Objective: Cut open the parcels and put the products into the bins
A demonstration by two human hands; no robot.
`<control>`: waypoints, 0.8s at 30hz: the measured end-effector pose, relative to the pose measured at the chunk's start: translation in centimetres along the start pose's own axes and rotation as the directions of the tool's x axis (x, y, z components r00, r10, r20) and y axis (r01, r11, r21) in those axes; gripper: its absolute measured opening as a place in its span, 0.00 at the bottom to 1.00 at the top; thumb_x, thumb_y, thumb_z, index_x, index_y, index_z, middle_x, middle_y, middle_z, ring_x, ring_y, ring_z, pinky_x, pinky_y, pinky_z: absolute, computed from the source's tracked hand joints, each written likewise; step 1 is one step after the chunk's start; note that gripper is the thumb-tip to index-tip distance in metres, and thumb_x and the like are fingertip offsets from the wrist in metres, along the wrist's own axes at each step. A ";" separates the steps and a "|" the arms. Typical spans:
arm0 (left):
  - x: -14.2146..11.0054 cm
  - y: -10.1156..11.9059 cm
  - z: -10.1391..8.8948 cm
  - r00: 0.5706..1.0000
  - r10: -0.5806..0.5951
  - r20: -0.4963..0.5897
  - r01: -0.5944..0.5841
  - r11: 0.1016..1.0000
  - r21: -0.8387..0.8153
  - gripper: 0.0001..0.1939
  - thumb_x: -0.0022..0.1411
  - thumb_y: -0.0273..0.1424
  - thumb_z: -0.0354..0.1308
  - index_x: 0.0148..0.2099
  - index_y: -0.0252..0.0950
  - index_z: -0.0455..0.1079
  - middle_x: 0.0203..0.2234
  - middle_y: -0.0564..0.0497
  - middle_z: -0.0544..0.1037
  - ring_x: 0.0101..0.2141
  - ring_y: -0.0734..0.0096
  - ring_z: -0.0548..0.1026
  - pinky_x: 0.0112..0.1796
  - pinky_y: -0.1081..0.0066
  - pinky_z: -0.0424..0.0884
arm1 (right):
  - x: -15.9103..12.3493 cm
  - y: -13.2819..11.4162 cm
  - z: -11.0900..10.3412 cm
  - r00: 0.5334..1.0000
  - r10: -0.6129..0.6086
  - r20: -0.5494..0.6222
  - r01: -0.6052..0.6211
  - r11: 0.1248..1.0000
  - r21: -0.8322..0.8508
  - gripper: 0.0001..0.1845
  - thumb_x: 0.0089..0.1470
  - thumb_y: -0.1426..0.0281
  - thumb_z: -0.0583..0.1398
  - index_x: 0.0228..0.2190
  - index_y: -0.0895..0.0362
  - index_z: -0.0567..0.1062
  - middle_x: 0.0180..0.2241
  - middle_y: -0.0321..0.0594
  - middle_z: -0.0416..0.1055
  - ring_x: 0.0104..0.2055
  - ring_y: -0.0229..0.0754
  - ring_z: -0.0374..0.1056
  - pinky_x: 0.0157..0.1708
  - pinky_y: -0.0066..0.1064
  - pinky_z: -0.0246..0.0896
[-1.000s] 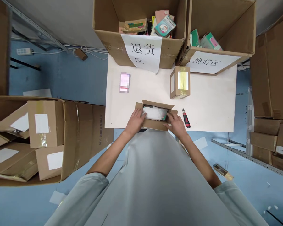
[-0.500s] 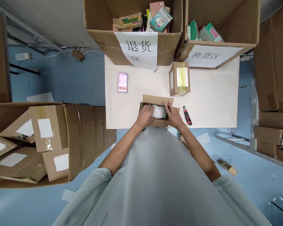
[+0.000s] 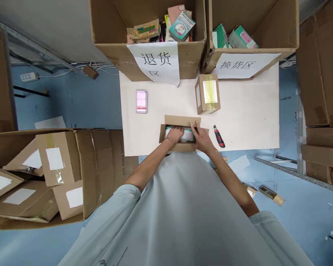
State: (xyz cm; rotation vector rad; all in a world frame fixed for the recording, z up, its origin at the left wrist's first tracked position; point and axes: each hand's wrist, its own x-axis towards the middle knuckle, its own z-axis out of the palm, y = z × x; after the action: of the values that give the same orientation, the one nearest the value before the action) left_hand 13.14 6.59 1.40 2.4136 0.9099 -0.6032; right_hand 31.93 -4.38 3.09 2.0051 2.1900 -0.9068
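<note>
A small opened cardboard box lies at the table's front edge with its flaps folded out. Inside it is a white-wrapped package with green showing at its edges. My left hand reaches into the box, fingers curled down over the package; its fingertips are partly hidden. My right hand grips the box's right end, with fingers at the back flap and the thumb near the front wall. A red and black utility knife rests on the table to the right of that hand.
A taped carton and a phone stand on the white table. Two big labelled boxes with small packs line the back. At left, a large carton holds several parcels; more cartons are stacked right.
My left hand has moved from the box's left end further in over the package. The right hand stays on the box's right end. The whole view has shifted slightly.
</note>
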 end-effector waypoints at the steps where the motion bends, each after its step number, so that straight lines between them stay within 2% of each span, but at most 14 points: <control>1: -0.2 0.0 -0.2 1.000 0.004 -0.002 -0.004 1.000 -0.001 0.30 0.62 0.16 0.69 0.66 0.20 0.73 0.60 0.23 0.80 0.62 0.39 0.79 0.61 0.54 0.72 | -0.1 0.0 0.0 1.000 0.000 -0.004 0.000 1.000 0.023 0.75 0.49 0.72 0.77 0.84 0.55 0.41 0.84 0.62 0.25 0.77 0.76 0.60 0.71 0.60 0.61; 4: -1.4 -0.2 -1.0 1.000 0.012 -0.017 -0.012 1.000 0.001 0.30 0.62 0.19 0.70 0.66 0.22 0.73 0.59 0.25 0.81 0.61 0.40 0.80 0.60 0.55 0.74 | -0.5 0.3 -0.1 1.000 -0.007 -0.027 0.011 0.990 0.137 0.74 0.50 0.70 0.78 0.84 0.55 0.42 0.85 0.62 0.28 0.80 0.75 0.54 0.74 0.63 0.57; 7: -3.3 -0.5 -1.7 0.997 0.030 -0.074 -0.033 0.999 -0.037 0.30 0.66 0.24 0.68 0.69 0.26 0.71 0.61 0.29 0.80 0.60 0.41 0.80 0.56 0.55 0.77 | -1.4 0.7 -0.4 0.994 0.044 -0.096 -0.007 0.934 0.357 0.74 0.52 0.59 0.79 0.83 0.56 0.44 0.85 0.62 0.35 0.83 0.71 0.49 0.77 0.63 0.54; 9: -4.7 -0.6 -2.0 0.991 0.046 -0.126 -0.058 0.994 -0.094 0.32 0.66 0.27 0.68 0.70 0.29 0.70 0.63 0.31 0.80 0.61 0.41 0.80 0.55 0.55 0.78 | -2.1 0.9 -0.6 0.979 0.147 -0.139 -0.047 0.834 0.550 0.72 0.51 0.51 0.79 0.82 0.54 0.49 0.83 0.61 0.45 0.80 0.68 0.57 0.76 0.61 0.59; 11: -5.7 -0.8 -2.1 0.985 0.051 -0.166 -0.077 0.985 -0.154 0.34 0.65 0.28 0.70 0.71 0.31 0.70 0.63 0.33 0.80 0.62 0.42 0.80 0.56 0.56 0.79 | -2.5 1.0 -1.1 0.951 0.269 -0.155 -0.078 0.688 0.722 0.62 0.54 0.45 0.76 0.78 0.53 0.60 0.77 0.59 0.62 0.74 0.62 0.69 0.72 0.57 0.67; 13: -6.5 -1.0 -2.0 0.981 0.045 -0.191 -0.086 0.973 -0.213 0.34 0.64 0.29 0.71 0.70 0.33 0.70 0.62 0.35 0.81 0.62 0.43 0.80 0.56 0.56 0.79 | -2.6 1.0 -1.7 0.920 0.359 -0.156 -0.081 0.563 0.822 0.47 0.57 0.41 0.72 0.67 0.53 0.73 0.67 0.56 0.76 0.66 0.58 0.76 0.68 0.53 0.73; 15: -6.9 -1.2 -1.9 0.975 0.043 -0.219 -0.102 0.959 -0.266 0.34 0.63 0.30 0.71 0.70 0.35 0.70 0.61 0.37 0.81 0.62 0.44 0.80 0.57 0.55 0.79 | -2.4 0.8 -2.6 0.909 0.392 -0.138 -0.093 0.515 0.852 0.36 0.59 0.40 0.70 0.54 0.53 0.79 0.57 0.53 0.83 0.61 0.56 0.80 0.64 0.50 0.77; 17: -7.0 -1.4 -1.8 0.965 0.054 -0.256 -0.132 0.945 -0.301 0.34 0.63 0.29 0.71 0.70 0.36 0.70 0.62 0.37 0.81 0.63 0.45 0.80 0.59 0.54 0.79 | -2.2 0.5 -3.6 0.921 0.379 -0.087 -0.140 0.530 0.836 0.32 0.57 0.40 0.70 0.47 0.53 0.79 0.52 0.52 0.85 0.55 0.55 0.83 0.59 0.47 0.79; 20: -7.0 -1.4 -1.7 0.948 0.077 -0.308 -0.182 0.927 -0.327 0.34 0.63 0.27 0.70 0.70 0.36 0.70 0.64 0.38 0.80 0.63 0.46 0.80 0.63 0.53 0.77 | -1.9 0.0 -5.5 0.928 0.372 0.028 -0.256 0.580 0.773 0.30 0.59 0.42 0.70 0.47 0.54 0.80 0.46 0.49 0.87 0.49 0.53 0.84 0.53 0.43 0.79; 22: -6.8 -1.4 -1.8 0.939 0.092 -0.330 -0.208 0.918 -0.337 0.34 0.63 0.26 0.69 0.70 0.36 0.69 0.65 0.38 0.80 0.64 0.47 0.80 0.64 0.53 0.76 | -1.8 -0.6 -6.8 0.912 0.403 0.073 -0.338 0.641 0.689 0.30 0.61 0.42 0.68 0.47 0.55 0.81 0.43 0.47 0.87 0.48 0.53 0.84 0.50 0.40 0.78; 24: -6.5 -1.4 -1.8 0.934 0.107 -0.340 -0.228 0.913 -0.339 0.34 0.63 0.25 0.68 0.70 0.36 0.69 0.66 0.38 0.79 0.65 0.48 0.79 0.65 0.54 0.76 | -1.5 -1.4 -8.1 0.899 0.431 0.074 -0.395 0.728 0.560 0.32 0.62 0.40 0.68 0.48 0.56 0.82 0.45 0.49 0.87 0.51 0.55 0.84 0.49 0.39 0.75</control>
State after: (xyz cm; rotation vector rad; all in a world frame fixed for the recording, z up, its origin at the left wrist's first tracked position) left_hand 8.18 5.42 6.01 2.2337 0.8349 0.0311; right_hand 33.74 -2.21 11.01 2.6442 1.4624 -1.5599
